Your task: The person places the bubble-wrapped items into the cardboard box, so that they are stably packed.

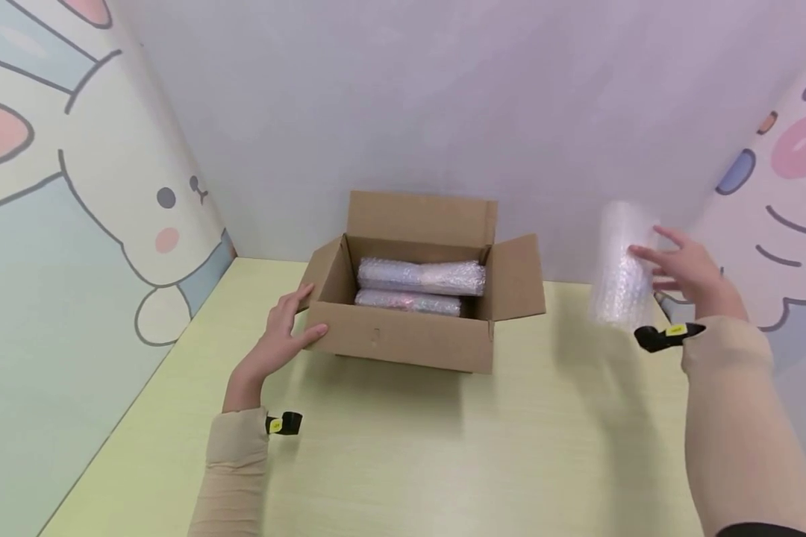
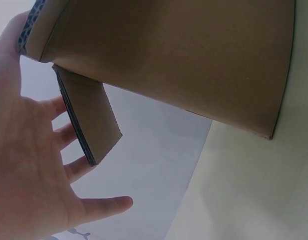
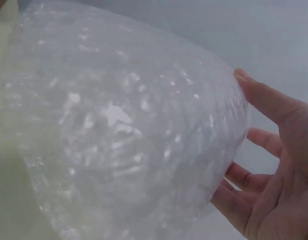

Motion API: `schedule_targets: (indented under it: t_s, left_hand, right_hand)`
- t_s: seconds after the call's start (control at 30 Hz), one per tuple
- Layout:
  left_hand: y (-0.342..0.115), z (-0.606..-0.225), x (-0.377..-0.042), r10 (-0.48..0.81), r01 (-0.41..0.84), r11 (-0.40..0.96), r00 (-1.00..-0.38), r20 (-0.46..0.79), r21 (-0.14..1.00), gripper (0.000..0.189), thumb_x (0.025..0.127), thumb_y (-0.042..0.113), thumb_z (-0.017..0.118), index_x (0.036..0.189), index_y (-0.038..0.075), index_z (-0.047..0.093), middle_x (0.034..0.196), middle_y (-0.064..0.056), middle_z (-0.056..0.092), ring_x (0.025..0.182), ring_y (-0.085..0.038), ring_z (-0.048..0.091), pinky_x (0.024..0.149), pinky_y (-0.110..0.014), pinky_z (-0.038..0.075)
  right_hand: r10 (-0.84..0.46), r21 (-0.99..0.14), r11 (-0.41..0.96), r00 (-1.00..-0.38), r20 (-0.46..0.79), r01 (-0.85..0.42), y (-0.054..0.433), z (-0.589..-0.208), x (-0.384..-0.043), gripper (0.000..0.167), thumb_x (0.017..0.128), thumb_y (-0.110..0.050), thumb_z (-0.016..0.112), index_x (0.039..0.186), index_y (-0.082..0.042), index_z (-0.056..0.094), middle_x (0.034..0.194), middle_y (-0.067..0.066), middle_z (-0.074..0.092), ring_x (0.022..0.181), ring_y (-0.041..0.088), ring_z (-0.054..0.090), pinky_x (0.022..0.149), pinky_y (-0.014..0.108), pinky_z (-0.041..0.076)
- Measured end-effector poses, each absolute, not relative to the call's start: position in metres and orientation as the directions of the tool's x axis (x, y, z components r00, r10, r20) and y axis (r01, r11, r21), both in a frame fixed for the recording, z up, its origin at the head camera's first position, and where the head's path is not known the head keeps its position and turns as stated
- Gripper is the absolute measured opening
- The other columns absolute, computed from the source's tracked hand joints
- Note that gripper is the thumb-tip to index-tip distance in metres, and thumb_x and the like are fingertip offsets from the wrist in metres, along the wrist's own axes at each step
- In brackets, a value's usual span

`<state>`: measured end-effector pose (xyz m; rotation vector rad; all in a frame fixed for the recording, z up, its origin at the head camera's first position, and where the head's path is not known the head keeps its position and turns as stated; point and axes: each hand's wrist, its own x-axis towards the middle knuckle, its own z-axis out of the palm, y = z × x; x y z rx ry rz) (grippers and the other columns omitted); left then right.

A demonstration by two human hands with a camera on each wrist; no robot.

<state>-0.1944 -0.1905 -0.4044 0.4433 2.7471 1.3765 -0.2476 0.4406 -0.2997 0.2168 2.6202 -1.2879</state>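
An open cardboard box (image 1: 403,335) stands on the table with two bubble-wrapped bundles inside: one (image 1: 422,277) at the back, the other (image 1: 408,301) in front of it. My left hand (image 1: 278,339) rests at the box's left front corner, thumb against the front flap. Its other fingers lie spread and fairly straight behind the left flap (image 2: 91,117). Off to the right of the box, my right hand (image 1: 692,268) grips a clear roll of bubble wrap (image 1: 623,268) by its side, thumb and fingers at its edge (image 3: 144,120). The roll is upright and blurred.
The box's back flap (image 1: 419,218) stands up near the rear wall, and its right flap (image 1: 519,277) spreads outward. Walls painted with cartoon animals (image 1: 141,186) close in the pale yellow table (image 1: 403,462) on both sides.
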Motion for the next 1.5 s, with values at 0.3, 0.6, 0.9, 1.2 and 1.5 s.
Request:
schedule_targets:
  t_s: [0.3, 0.6, 0.9, 1.2, 1.5]
  left_hand:
    - [-0.191, -0.405, -0.194, 0.261, 0.232, 0.571, -0.961, 0.094, 0.788, 0.082, 0.093, 0.038, 0.062, 0.156, 0.018, 0.014, 0.155, -0.018, 0.019, 0.141, -0.038, 0.013, 0.108, -0.067, 0.022]
    - [-0.189, -0.407, -0.194, 0.262, 0.24, 0.569, -0.96, 0.103, 0.787, 0.082, 0.093, 0.037, 0.062, 0.156, 0.017, 0.015, 0.155, -0.018, 0.019, 0.142, -0.039, 0.012, 0.108, -0.066, 0.02]
    - [-0.188, -0.408, -0.197, 0.252, 0.251, 0.564, -0.96, 0.125, 0.786, 0.08, 0.093, 0.036, 0.063, 0.156, 0.016, 0.017, 0.153, -0.019, 0.021, 0.139, -0.039, 0.015, 0.106, -0.065, 0.022]
    - [-0.179, -0.408, -0.206, 0.253, 0.254, 0.548, -0.958, 0.131, 0.797, 0.078, 0.093, 0.037, 0.061, 0.155, 0.015, 0.02, 0.154, -0.018, 0.022, 0.14, -0.039, 0.014, 0.109, -0.064, 0.021]
    - [-0.174, -0.407, -0.208, 0.243, 0.239, 0.557, -0.963, 0.119, 0.796, 0.079, 0.092, 0.04, 0.062, 0.155, 0.017, 0.02, 0.153, -0.018, 0.023, 0.14, -0.038, 0.016, 0.109, -0.064, 0.021]
  right_hand:
    - [-0.04, -0.713, 0.699, -0.993, -0.11, 0.051, 0.394, -0.21, -0.267, 0.082, 0.096, -0.041, 0.056, 0.153, -0.044, -0.002, 0.159, 0.03, 0.005, 0.121, 0.029, 0.045, 0.067, 0.016, 0.053]
    - [-0.241, -0.613, 0.744, -0.962, 0.127, -0.267, 0.292, -0.143, -0.243, 0.083, 0.087, -0.027, 0.073, 0.149, -0.048, 0.023, 0.142, 0.015, 0.035, 0.1, 0.005, 0.056, 0.07, 0.011, 0.049]
    - [-0.604, -0.406, 0.693, -0.787, 0.123, -0.596, 0.183, -0.129, -0.23, 0.084, 0.084, -0.026, 0.077, 0.151, -0.037, 0.028, 0.142, 0.012, 0.047, 0.121, 0.034, 0.054, 0.096, 0.051, 0.046]
    - [-0.72, -0.315, 0.687, -0.674, -0.168, -0.655, 0.112, -0.197, -0.278, 0.082, 0.084, -0.018, 0.074, 0.153, -0.028, 0.03, 0.156, 0.0, 0.036, 0.124, 0.022, 0.049, 0.099, 0.041, 0.046]
    - [-0.668, -0.266, 0.743, -0.666, -0.332, -0.614, 0.093, -0.242, -0.295, 0.081, 0.084, -0.018, 0.075, 0.152, -0.026, 0.032, 0.153, 0.005, 0.04, 0.136, 0.025, 0.043, 0.111, 0.044, 0.038]
